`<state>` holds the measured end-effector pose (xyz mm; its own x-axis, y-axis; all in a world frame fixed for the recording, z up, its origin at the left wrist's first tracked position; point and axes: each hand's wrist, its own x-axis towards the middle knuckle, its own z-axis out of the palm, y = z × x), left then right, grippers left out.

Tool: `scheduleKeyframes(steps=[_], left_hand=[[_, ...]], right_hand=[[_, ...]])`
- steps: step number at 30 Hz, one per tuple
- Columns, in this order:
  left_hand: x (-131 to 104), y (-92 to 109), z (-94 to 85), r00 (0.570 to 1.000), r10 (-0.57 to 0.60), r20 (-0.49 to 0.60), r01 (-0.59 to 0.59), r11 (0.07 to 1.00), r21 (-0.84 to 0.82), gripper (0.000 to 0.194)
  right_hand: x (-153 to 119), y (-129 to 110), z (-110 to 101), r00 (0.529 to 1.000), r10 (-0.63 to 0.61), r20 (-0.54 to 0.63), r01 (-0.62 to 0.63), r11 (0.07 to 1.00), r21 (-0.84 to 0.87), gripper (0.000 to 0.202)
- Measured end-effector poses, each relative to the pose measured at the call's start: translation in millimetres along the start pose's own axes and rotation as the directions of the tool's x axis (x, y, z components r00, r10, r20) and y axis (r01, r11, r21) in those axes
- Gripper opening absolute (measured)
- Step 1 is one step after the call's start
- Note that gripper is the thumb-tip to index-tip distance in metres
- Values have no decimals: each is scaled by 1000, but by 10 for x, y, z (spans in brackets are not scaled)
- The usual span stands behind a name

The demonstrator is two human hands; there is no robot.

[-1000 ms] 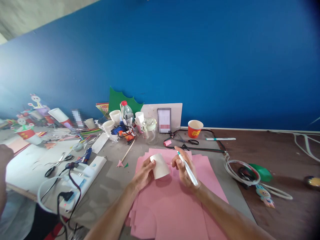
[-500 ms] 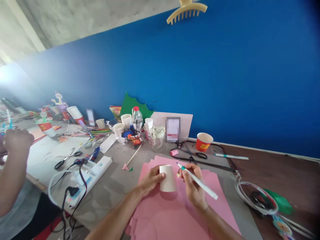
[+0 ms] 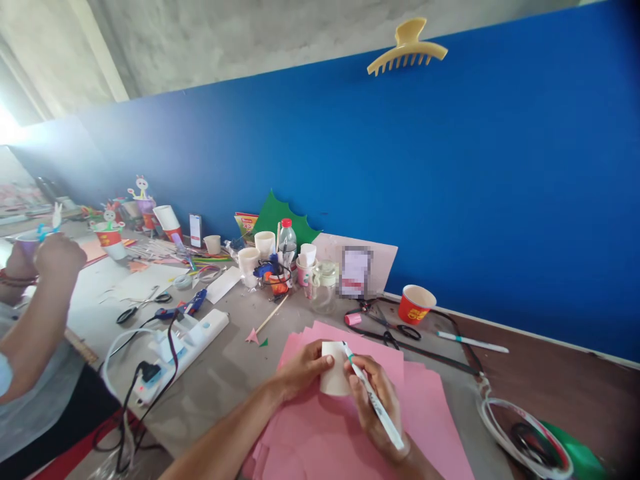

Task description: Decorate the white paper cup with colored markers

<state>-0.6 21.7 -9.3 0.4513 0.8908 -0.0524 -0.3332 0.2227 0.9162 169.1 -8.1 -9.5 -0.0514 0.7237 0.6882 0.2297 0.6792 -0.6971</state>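
Observation:
A plain whitish paper cup [image 3: 334, 377] stands upside down over pink paper sheets [image 3: 325, 440]. My left hand [image 3: 306, 368] is closed round its left side, thumb on the front. A white marker pen [image 3: 379, 408] with a green band is gripped in my right hand [image 3: 376, 393]. Its tip meets or nearly meets the cup's upper right edge; I cannot tell whether it touches. The fingers of my right hand are close against the cup's right side.
Behind the paper are a red paper bowl [image 3: 417, 305], scissors [image 3: 395, 325], a second marker [image 3: 473, 342] and a glass jar [image 3: 324, 287]. To the left lie a power strip [image 3: 185, 357] and a glue gun [image 3: 187, 305]. A co-worker's arm [image 3: 50, 300] is at far left.
My right hand has brought the marker leftward to the cup, its tip now by the upper edge. My left hand keeps its hold. The whole view has shifted slightly.

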Motion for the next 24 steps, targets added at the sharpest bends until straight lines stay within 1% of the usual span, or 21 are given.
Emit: scheduleKeyframes(steps=[3,6,8,15,21,24], left_hand=[[-17,13,-7,999,25,42,-26,999,45,62],[-31,29,-10,998,20,64,-25,997,71,66],[-31,32,-14,998,14,55,-18,997,74,68],[-20,18,-35,999,21,40,-26,993,117,66],[-25,13,-40,999,26,31,-30,990,136,66],[-27,15,-40,999,23,26,-27,988,151,68]], right_hand=[[4,-18,-5,1000,7,-1,-7,1000,-18,15],[-1,-22,-8,1000,4,-10,-4,999,-40,15],[-5,-22,-14,1000,9,-10,-9,998,-55,14],[-26,-6,-40,1000,31,-4,-31,996,-84,15],[-28,-7,-42,996,82,-26,-85,991,-107,15],[-13,-23,-48,997,77,-17,-79,991,-112,15]])
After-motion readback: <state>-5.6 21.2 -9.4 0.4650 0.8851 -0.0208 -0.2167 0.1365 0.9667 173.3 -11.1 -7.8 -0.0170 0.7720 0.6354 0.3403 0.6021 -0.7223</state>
